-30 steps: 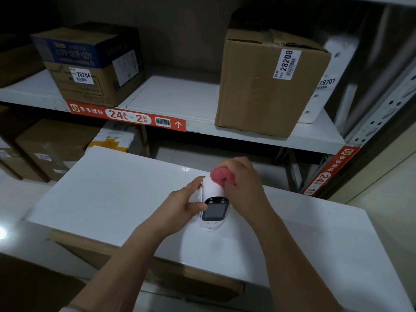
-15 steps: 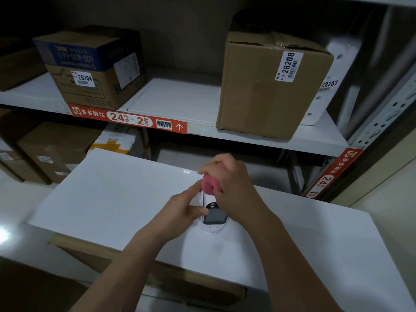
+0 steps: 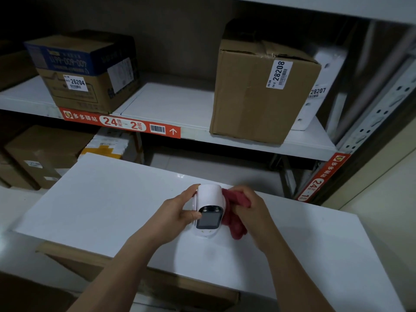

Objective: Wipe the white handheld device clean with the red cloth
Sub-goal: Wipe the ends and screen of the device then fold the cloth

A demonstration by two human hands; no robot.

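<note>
The left hand point(image 3: 174, 213) pinches the white plastic handheld device point(image 3: 208, 209) — long axis twelve-to-six — while the right hand point(image 3: 252, 212) clutches the crumpled red cloth point(image 3: 236, 218) at its three o'clock flank.

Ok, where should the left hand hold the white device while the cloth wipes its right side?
Judging by its pose, grip the white device by its rounded upper body from the left, as the left hand does now. This keeps the dark screen uncovered and the right flank free for the red cloth.
</note>
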